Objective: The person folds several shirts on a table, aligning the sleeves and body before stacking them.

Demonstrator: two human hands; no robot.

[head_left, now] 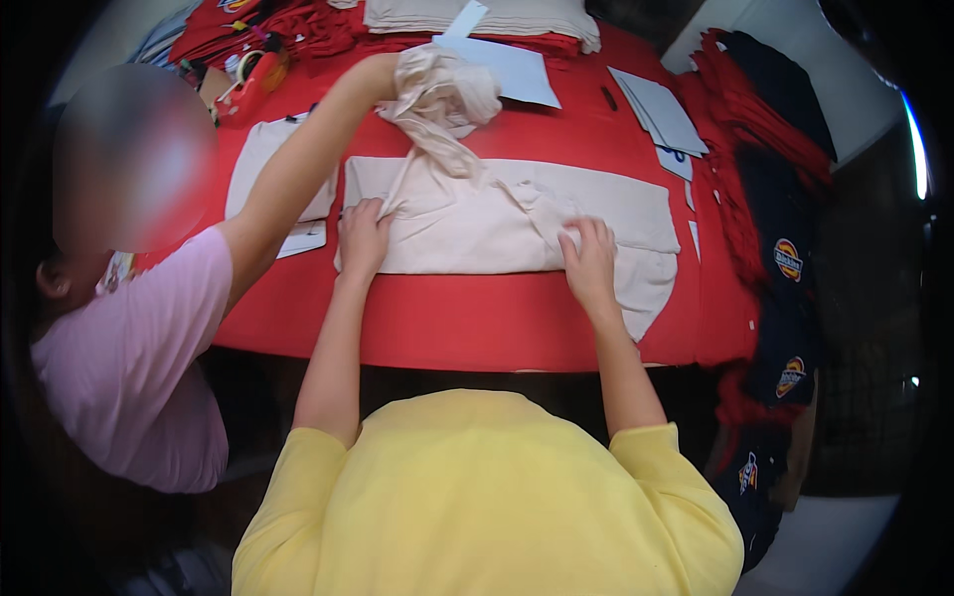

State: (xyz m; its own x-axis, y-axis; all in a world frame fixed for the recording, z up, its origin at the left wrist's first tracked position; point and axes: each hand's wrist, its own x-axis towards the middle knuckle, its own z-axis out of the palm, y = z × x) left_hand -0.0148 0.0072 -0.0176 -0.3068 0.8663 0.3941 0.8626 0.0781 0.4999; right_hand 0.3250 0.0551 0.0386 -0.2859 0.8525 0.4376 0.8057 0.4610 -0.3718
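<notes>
A beige T-shirt [467, 238] lies partly folded on the red-covered table in front of me, with loose creases near its middle. At its left end, my left hand [364, 236] is closed on the cloth. Toward the right side, the fingers and thumb of my right hand [590, 260] pinch the fabric. A sleeve-like flap [641, 293] hangs toward the near edge beside my right wrist. Beyond my hands, a co-worker's arm [298, 179] reaches in from the left to a bunched beige cloth [447, 94], which hides that person's hand and trails down onto the shirt.
White boards [512, 72] lie behind the bunched cloth, and more white sheets [661, 109] sit at the right. A red tape dispenser [253, 84] stands far left. Folded beige garments [487, 15] are stacked at the back. Red and navy garments [775, 199] drape along the right edge.
</notes>
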